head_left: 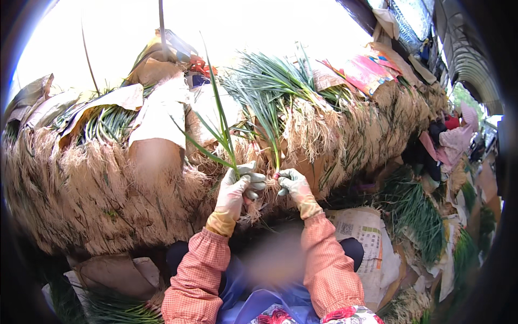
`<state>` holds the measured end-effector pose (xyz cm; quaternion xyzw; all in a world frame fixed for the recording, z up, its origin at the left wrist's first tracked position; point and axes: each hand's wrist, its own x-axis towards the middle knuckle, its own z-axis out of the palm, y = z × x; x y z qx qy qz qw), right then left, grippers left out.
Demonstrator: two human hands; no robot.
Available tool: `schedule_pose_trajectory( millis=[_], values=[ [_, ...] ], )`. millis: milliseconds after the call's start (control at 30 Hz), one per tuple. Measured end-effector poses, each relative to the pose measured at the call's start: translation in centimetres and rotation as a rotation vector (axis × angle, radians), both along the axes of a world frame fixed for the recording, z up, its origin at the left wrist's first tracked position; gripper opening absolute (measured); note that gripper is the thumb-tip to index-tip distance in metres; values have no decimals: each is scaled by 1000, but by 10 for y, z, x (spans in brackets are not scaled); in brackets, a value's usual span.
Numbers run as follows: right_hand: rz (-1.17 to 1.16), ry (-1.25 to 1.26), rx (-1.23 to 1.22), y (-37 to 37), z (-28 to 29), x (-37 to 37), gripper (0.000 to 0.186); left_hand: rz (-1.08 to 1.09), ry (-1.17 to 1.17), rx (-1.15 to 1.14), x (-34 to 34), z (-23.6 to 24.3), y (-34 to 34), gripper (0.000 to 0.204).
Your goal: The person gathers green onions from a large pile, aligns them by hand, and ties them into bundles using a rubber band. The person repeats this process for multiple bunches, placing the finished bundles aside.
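Before the long heap [108, 200] of rooty onions: a leafy stalk [226, 139] and a red-based stalk [277, 156] are held side by side.
Left grip [237, 183]: clamped low on the leafy stalk, its leaves pointed up.
Right grip [295, 186]: apparently pinched at the other's reddish base; whether firmly cannot be told.
Root work: stalks are, it seems, being cleaned or parted singly.
Thin stems: a light pull near the roots is judged to be called for next.

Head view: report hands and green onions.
Left pale-gloved hand gripping long green onion; right pale-gloved hand at red onion base. Tan-rooted onion pile close behind.
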<state>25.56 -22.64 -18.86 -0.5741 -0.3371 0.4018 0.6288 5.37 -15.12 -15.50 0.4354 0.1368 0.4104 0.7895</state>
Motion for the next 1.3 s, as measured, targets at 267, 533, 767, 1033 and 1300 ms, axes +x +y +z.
schedule_pose_trajectory(
  millis=[267, 533, 767, 1033, 1300],
  values=[
    [86, -589, 43, -28, 42, -4, 15, -178, 423, 64, 48, 13, 1, 42],
    [-102, -1087, 157, -6, 42, 4, 27, -61, 359, 70, 38, 19, -6, 35],
    [498, -6, 224, 4, 46, -25, 62, 22, 206, -43, 18, 0, 3, 26],
    [326, -89, -23, 25, 63, -35, 34, -44, 265, 21, 7, -2, -5, 34],
    [-97, 45, 176, 35, 40, -60, 7, -95, 101, -89, 10, -4, -6, 40]
  ],
)
